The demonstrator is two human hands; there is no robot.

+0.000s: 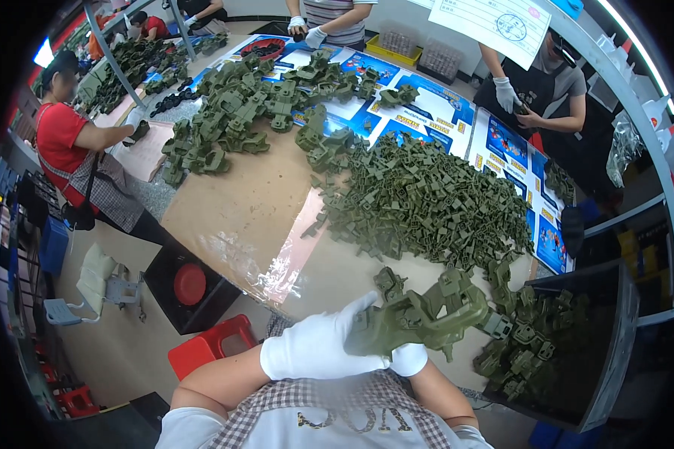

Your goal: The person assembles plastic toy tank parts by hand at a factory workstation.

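Gloves, white, cover both hands low in the frame. The left hand (318, 348) wraps its fingers around the near end of an olive-green plastic assembly (419, 314), gripping it close to the chest, probably so the far end stays free to work on. The right hand (410, 359) sits under the piece, mostly hidden by it; only part of the glove shows, so its grip cannot be told.

Just right of the hands, a dark bin (610, 352) holds more green assemblies, near enough to drop finished ones in. Above them, in the middle of the frame, a broad heap of small green parts (427, 202) lies on the brown counter (232, 202) within reach. A second heap of larger green pieces (232, 112) spreads toward the upper left.

Flat blue-and-white printed cartons (434, 112) lie under the heaps along the counter's far edge. A white sheet (494, 22) with a round stamp hangs at the top.
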